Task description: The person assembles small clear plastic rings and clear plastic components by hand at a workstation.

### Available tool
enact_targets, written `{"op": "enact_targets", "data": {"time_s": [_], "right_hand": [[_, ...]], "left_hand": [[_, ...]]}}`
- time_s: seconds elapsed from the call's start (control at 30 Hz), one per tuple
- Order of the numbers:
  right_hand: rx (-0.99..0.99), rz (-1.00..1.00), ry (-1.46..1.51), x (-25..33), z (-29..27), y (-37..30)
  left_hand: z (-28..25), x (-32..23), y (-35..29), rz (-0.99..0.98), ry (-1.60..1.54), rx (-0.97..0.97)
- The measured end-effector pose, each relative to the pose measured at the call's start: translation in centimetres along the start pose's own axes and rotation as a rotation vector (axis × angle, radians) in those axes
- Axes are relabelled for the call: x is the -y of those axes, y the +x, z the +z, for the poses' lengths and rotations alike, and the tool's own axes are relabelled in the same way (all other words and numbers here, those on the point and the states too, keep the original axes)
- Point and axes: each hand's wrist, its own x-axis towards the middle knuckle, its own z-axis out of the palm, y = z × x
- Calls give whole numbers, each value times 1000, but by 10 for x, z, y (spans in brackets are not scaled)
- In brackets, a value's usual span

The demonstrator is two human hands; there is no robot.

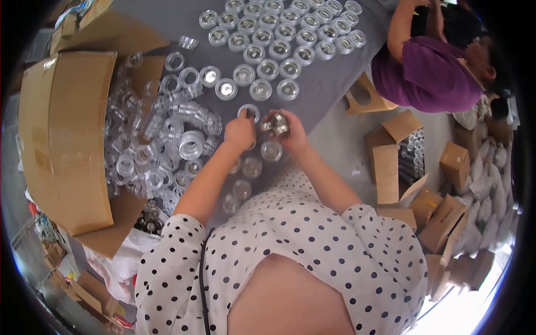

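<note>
My left hand (240, 133) is closed, its fingertips down at a round clear plastic cup (249, 111) on the grey table; what they pinch, if anything, is hidden. Beside it, my right hand (295, 134) holds a few small shiny metal rounds (277, 124) bunched between thumb and fingers. Just below the hands sits another clear cup (271, 151), and several more clear cups (242, 188) stand near my body. Farther off, rows of clear cups (268, 69) cover the table, many with a metallic round inside.
On the left, a big open cardboard box (78, 139) lies tipped, with a heap of clear plastic rings and cups (190, 144) spilling from it. Dark metal parts (149, 219) lie near its lower flap. At right are a person in purple (427, 72) and an open carton of tubes (386, 173).
</note>
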Motion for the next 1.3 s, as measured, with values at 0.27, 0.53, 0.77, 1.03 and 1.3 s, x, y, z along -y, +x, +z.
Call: {"op": "enact_targets", "data": {"time_s": [0.27, 0.53, 0.77, 1.03, 1.3], "right_hand": [[-30, -14, 11, -5, -22, -3], [-101, -21, 29, -16, -14, -14], [-83, -57, 34, -14, -11, -18], [-104, -42, 10, -13, -7, -24], [-99, -29, 9, -15, -15, -17]], "left_hand": [[-1, 38, -47, 128, -353, -308], [12, 3, -33, 13, -120, -151], [8, -14, -5, -108, 33, 47], [15, 0, -12, 17, -158, -254], [16, -8, 2, -50, -51, -93]]}}
